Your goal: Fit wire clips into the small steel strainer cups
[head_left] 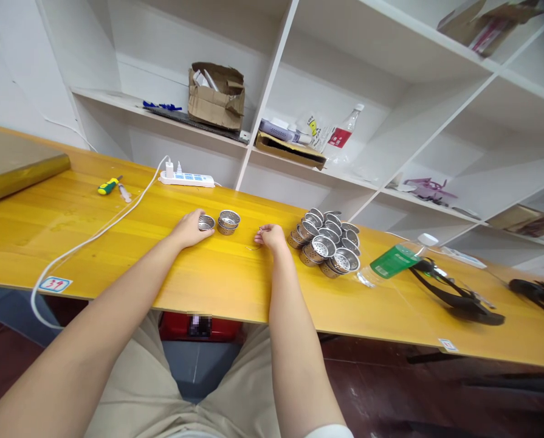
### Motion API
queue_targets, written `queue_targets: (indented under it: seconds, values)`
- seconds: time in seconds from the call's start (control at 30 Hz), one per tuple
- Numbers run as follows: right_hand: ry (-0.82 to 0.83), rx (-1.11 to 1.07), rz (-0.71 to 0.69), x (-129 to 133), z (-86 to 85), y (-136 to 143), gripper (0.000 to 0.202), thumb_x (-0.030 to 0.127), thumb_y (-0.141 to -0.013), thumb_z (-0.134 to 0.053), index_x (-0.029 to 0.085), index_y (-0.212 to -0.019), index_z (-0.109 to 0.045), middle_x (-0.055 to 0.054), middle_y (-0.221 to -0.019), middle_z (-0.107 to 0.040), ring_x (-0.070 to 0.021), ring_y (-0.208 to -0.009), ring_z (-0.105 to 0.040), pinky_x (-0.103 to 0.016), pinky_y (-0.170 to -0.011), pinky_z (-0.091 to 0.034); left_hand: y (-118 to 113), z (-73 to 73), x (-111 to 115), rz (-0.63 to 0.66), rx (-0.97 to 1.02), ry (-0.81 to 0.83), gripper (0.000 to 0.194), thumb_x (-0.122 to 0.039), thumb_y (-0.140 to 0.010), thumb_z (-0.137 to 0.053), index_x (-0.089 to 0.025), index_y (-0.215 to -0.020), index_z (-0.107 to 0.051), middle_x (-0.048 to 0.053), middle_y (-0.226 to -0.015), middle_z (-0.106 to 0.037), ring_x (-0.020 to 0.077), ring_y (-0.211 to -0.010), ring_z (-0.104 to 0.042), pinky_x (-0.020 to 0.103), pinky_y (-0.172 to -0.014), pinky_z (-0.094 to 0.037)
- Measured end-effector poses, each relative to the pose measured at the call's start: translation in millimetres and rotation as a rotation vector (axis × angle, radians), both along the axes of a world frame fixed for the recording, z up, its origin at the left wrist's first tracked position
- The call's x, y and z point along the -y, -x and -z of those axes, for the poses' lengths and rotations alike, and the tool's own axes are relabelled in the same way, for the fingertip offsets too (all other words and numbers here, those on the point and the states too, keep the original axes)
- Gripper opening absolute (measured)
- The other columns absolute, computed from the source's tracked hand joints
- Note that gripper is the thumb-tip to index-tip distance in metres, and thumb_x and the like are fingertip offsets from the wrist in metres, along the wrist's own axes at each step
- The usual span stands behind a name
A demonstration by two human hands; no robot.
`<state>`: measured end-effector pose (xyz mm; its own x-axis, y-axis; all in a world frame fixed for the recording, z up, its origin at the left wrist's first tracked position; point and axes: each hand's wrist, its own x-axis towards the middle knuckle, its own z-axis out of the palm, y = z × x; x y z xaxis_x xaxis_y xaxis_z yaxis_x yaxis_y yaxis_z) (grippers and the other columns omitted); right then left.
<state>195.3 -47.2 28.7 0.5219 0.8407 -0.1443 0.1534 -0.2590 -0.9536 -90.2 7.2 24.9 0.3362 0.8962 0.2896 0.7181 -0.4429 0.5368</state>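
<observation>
yellow table across my front. at three o'clock from my right hand (270, 237), the cluster of perforated metal cups (324, 246), some nested; green-labelled bottle (394, 261) just beyond, also at three. right fingers curled in over the table (199, 286); cannot tell whether they grip anything. my left hand (192, 230) lies at nine from it, fingers closed round a cup (206, 223). small stack (228, 224) at three from that cup, near. thin strand (253, 248) at eight, beside my right fingertips.
</observation>
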Motion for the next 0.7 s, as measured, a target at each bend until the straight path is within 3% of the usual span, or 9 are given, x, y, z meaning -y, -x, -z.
queue_targets:
  seconds: [0.7]
  values:
    - [-0.007, 0.034, 0.040, -2.5, 5.0, -6.4, 0.025, -0.004, -0.087, -0.056, 0.020, -0.088, -0.050, 0.003, -0.072, -0.062, -0.0112, -0.054, -0.069, -0.025, -0.058, -0.062, -0.6, -2.6, 1.5, 0.007, -0.004, 0.011, 0.071, -0.055, -0.078, -0.071, -0.019, -0.138, -0.053, 0.016, -0.141, -0.062, 0.0359, -0.129, -0.059, 0.044, -0.107, -0.048]
